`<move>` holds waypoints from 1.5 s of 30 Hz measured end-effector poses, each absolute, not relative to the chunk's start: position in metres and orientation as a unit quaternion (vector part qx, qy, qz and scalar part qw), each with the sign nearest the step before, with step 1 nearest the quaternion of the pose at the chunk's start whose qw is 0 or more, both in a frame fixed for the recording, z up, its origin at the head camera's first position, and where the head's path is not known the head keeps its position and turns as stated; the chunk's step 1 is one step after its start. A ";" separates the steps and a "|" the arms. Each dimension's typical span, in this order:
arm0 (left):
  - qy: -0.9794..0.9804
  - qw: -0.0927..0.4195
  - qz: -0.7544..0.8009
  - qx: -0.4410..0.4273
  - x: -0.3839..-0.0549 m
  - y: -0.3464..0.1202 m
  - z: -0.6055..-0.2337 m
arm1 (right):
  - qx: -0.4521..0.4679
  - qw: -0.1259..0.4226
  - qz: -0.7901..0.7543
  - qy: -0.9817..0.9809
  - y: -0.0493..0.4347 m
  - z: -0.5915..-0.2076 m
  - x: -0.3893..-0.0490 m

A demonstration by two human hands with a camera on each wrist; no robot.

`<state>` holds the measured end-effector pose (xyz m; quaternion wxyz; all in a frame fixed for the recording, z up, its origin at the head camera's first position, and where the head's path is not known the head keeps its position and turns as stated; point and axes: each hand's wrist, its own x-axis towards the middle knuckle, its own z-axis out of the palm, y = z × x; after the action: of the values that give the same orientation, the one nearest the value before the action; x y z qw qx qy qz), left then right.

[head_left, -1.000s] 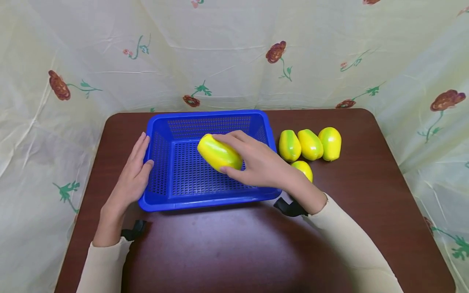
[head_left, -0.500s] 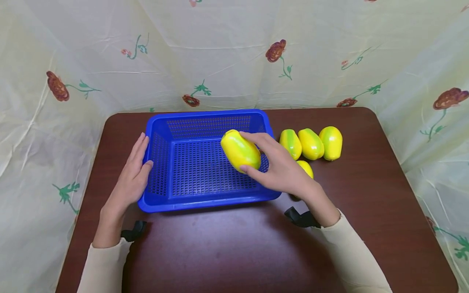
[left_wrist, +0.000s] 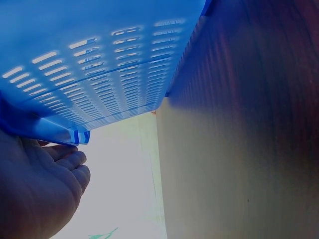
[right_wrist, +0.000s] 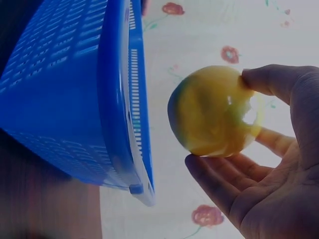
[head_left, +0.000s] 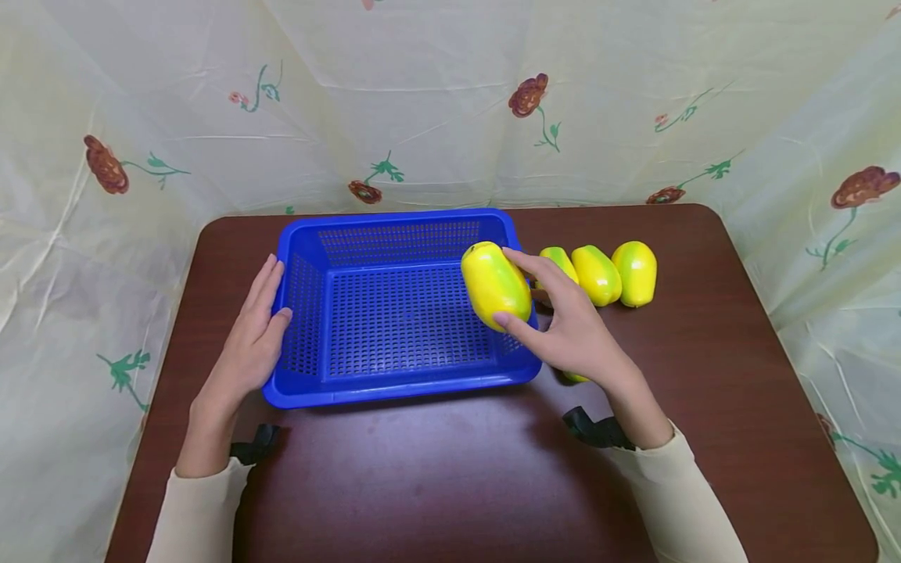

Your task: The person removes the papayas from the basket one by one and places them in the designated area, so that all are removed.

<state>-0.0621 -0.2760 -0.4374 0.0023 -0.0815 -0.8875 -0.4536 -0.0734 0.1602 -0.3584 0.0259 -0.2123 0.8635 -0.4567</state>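
Note:
A glossy yellow-green papaya is held by my right hand between the thumb and fingertips. In the head view it overlaps the right end of a blue perforated plastic basket. From the right wrist view the papaya hangs above the basket's rim, apart from it. My left hand rests with straight fingers against the basket's left rim. The left wrist view has that hand under the rim's edge. Nothing lies inside the basket.
Several more papayas sit right of the basket on the brown table: one far right, one beside it, one partly behind my fingers, one mostly hidden under my hand. A floral curtain surrounds the table.
My right hand has carried the papaya rightward from over the basket's middle to over its right end, turning it more upright. The left hand and the basket have stayed in place.

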 end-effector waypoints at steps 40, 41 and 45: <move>-0.888 0.007 -0.453 -0.078 -0.062 -0.276 -0.437 | -0.103 -0.054 -0.472 0.874 0.231 -0.381 -0.041; -0.888 0.007 -0.453 -0.079 -0.062 -0.276 -0.437 | -0.099 -0.055 -0.472 0.874 0.233 -0.382 -0.040; -0.891 0.008 -0.446 -0.081 -0.063 -0.276 -0.437 | -0.085 -0.058 -0.476 0.873 0.241 -0.387 -0.035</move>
<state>-0.0627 -0.2756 -0.4369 0.0079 -0.0806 -0.8914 -0.4459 -0.0353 0.2406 -0.3873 -0.0583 -0.0845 0.8734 -0.4760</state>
